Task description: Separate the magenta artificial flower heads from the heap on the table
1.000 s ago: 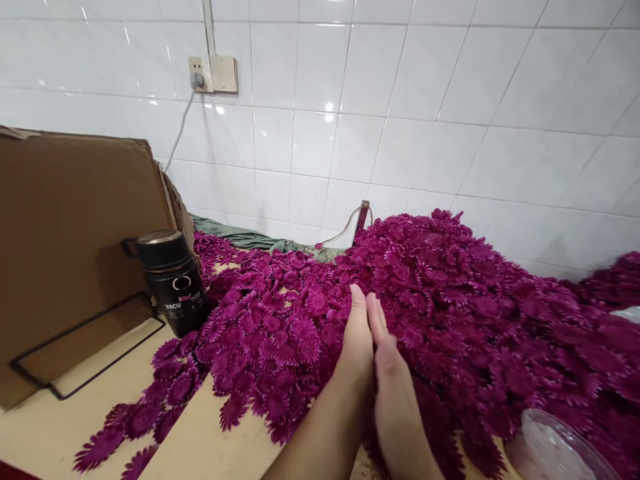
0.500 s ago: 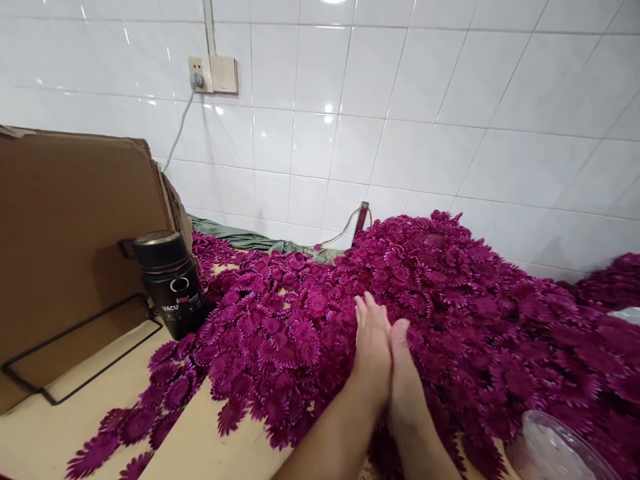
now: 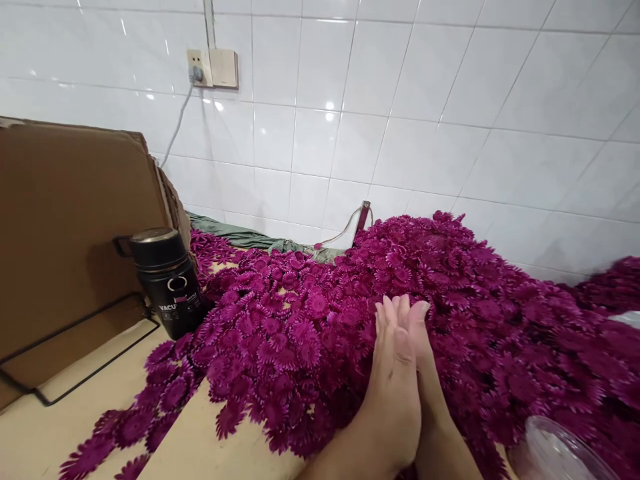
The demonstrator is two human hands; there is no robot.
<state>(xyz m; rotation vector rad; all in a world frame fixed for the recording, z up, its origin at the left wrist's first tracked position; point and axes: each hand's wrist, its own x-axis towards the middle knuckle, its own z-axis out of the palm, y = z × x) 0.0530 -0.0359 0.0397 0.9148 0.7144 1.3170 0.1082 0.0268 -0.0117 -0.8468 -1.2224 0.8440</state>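
My left hand point(image 3: 393, 387) and my right hand point(image 3: 424, 350) are pressed palm to palm, fingers stretched out and pointing away from me. Both hands are flat, and nothing shows between the palms, though their inner faces are hidden. They are above a large heap of magenta artificial flower heads point(image 3: 280, 333), which have layered, pointed petals. The heap spreads to both sides of my wrists and rises behind my fingertips.
A black vacuum flask point(image 3: 167, 283) stands at left by a cardboard box point(image 3: 75, 220) and a black wire frame point(image 3: 100, 360). At lower right is a clear plastic container point(image 3: 563, 447). A white tiled wall point(image 3: 320, 147) with a power socket point(image 3: 197, 68) closes off the back.
My joined hands have shifted right and turned a little, with the palms sliding against each other. The flower heads look the same.
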